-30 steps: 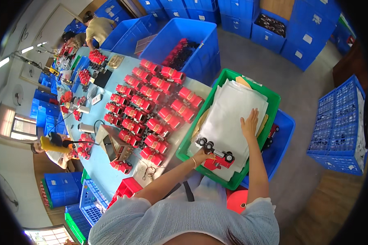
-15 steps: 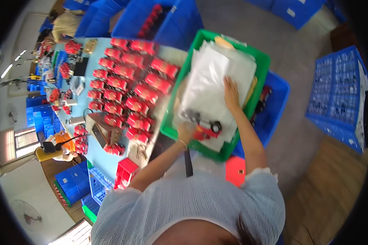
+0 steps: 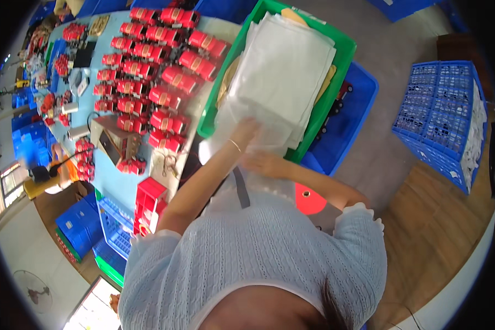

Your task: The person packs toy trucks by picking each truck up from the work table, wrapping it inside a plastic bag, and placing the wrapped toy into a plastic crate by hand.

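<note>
My left hand (image 3: 246, 132) is at the near end of the green crate (image 3: 341, 55), closed on a clear plastic bag (image 3: 264, 118), blurred by motion. Just below and to the right, my right hand (image 3: 267, 165) points left, its fingers beside the bag and smeared. A stack of whitish plastic bags (image 3: 286, 60) fills the top of the crate. No toy car shows clearly between my hands; the blurred bag and fingers may hide one.
Rows of red toy cars (image 3: 132, 69) stand on the table (image 3: 118, 181) at left, with a brown box-like device (image 3: 113, 140) and a red bin (image 3: 148, 201). A blue bin (image 3: 355, 121) with dark-wheeled toys lies under the green crate. Blue crates (image 3: 434, 110) stand at right.
Both hands have come together at the near edge of the green crate. My right hand has left the bag stack. The red toy car near my left hand no longer shows.
</note>
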The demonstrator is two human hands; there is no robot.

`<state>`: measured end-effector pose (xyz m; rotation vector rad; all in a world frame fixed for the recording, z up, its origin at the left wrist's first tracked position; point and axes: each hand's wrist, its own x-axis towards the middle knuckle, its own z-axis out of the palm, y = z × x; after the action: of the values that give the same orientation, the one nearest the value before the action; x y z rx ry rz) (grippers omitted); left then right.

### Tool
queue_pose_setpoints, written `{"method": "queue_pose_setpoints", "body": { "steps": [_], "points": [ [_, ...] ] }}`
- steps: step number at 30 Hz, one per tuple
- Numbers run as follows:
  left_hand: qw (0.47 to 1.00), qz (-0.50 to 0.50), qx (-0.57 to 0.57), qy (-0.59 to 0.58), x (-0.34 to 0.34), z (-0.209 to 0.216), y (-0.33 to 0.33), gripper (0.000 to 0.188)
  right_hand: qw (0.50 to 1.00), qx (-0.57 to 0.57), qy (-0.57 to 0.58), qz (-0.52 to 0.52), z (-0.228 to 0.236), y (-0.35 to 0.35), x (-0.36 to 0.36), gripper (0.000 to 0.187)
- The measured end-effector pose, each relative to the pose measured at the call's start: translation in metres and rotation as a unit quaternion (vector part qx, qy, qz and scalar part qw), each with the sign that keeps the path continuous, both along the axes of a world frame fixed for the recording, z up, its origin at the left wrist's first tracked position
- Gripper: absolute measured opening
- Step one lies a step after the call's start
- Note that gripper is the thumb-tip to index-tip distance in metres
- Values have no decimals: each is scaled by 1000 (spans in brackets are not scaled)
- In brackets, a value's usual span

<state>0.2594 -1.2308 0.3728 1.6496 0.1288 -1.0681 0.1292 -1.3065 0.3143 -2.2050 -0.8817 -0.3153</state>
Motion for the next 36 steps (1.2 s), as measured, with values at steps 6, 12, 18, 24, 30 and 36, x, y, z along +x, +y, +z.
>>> {"method": "queue_pose_setpoints", "body": {
  "steps": [6, 12, 18, 24, 30, 36],
  "points": [
    [994, -94, -17, 61, -27, -123, 103, 33, 928, 87, 126, -339, 5, -48, 83, 63],
    [936, 226, -18, 268, -25, -58, 51, 40, 828, -96, 537, -130, -43, -57, 119, 101],
    [943, 164, -110, 267, -19, -3, 59, 56, 754, -85, 594, -268, -16, -37, 108, 101],
    [988, 145, -44, -25, -19, 32, 97, 57, 782, 171, 508, -318, 99, 9, 87, 89],
    [948, 84, -296, -77, -10, 99, 186, 64, 875, 273, 380, -125, 179, 61, 93, 81],
    [928, 140, -249, -238, -27, 149, 283, 68, 843, 302, 439, 76, 208, 146, 126, 72]
  ]
}}
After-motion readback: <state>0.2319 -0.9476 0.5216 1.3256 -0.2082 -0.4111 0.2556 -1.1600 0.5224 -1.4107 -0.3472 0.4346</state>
